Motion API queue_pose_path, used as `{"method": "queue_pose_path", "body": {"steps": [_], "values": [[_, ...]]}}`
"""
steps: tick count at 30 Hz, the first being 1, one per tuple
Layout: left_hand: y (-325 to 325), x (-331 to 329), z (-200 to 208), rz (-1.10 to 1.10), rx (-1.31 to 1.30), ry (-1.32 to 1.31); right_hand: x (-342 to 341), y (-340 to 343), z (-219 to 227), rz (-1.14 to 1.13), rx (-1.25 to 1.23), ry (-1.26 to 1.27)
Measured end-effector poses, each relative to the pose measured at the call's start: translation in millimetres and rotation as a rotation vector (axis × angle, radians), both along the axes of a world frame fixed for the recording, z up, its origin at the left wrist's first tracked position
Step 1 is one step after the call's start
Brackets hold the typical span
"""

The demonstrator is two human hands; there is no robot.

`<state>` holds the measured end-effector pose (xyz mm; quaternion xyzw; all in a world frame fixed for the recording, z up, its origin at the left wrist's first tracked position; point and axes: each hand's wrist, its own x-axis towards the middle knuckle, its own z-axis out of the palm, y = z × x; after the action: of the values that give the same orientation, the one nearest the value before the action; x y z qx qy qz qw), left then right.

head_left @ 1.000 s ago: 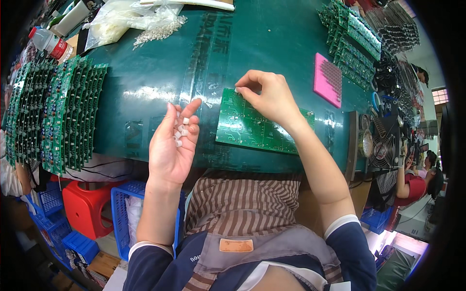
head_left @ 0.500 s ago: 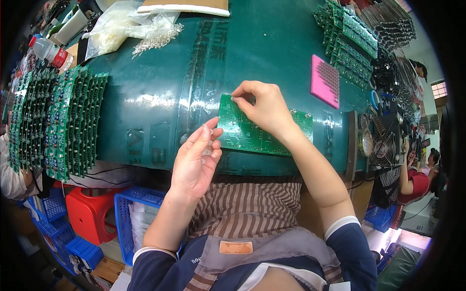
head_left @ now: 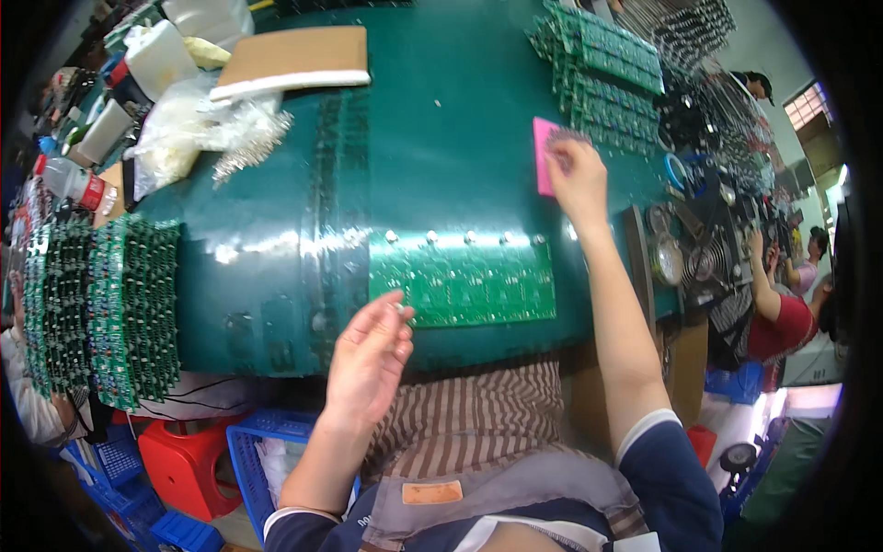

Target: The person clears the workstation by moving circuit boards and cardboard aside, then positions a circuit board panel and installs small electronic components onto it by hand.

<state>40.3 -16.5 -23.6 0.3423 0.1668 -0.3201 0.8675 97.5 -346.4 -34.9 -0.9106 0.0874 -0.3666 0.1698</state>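
Spills possible near the surface's [head_left: 441, 175] front edge

The green circuit board [head_left: 469, 285] lies flat by that edge, white fittings [head_left: 432, 237] lining its far side. The curled left hand [head_left: 368, 354] pinches a white piece [head_left: 400, 308] at the board's near left corner; a slackened grip could drop it. Toward the surface's right edge, the right hand [head_left: 577, 179] bends over a pink block [head_left: 543, 170]; whether it grips anything I cannot tell. A careless brush could tip the block.
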Motion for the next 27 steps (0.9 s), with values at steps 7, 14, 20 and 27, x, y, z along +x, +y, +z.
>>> {"method": "queue_pose_path", "body": {"steps": [7,14,20,27], "values": [[-10,-5,-12,-0.149,-0.075,0.012,-8,-23,-22,-0.034,0.049,0.088],[-24,-9,-9,-0.178,-0.067,-0.021,-25,14,12,-0.014,0.173,0.091],[-40,-8,-7,-0.162,-0.045,-0.038,-88,125,38,0.549,1.075,0.301],[-44,-14,-7,-0.185,-0.038,-0.038,-107,136,31,0.581,1.25,0.286]]}}
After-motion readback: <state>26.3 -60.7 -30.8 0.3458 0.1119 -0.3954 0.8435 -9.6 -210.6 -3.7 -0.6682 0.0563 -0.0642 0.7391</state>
